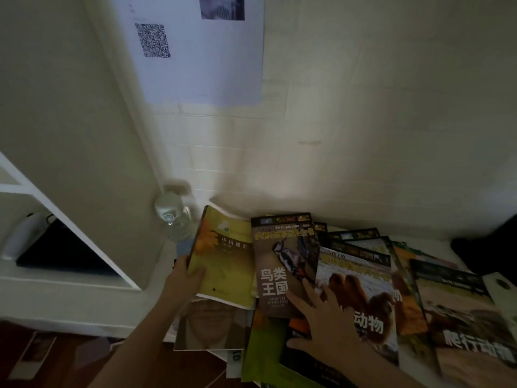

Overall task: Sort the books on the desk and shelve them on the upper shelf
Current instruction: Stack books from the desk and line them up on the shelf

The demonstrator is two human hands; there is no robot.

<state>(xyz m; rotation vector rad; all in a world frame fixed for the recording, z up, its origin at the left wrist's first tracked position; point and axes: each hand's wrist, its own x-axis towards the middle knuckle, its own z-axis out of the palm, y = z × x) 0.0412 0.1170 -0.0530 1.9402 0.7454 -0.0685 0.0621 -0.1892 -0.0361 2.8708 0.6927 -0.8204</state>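
The yellow-green book (pixel 223 256) with an orange flower on its cover is held at its left edge by the left hand (pixel 183 278): the thumb lies over the cover's lower left part and the fingers go behind the spine side, out of sight. The book is tilted up from the pile, its long axis running from the hand away toward the wall, its title upright to the viewer. Just right of that hand's book, overlapping its right edge, lies the bird book (pixel 282 264), a brown cover with a woodpecker, long axis also running away toward the wall, leaning slightly left at the top. The right hand (pixel 327 320) rests flat with fingers spread and straight, fingertips on the bird book's lower right corner and on the camel book (pixel 361 292) beside it. Farther right of this hand more animal books fan out, overlapping, the nearest being the reptile book (pixel 464 312). Under the left wrist lies a book with a face on the cover (pixel 209 326). All sit on the white desk (pixel 84 301). Beyond the left hand, a clear water bottle (pixel 174 217) stands near the wall, next to a white shelf unit (pixel 92 177) that holds a dark flat object (pixel 58 253).
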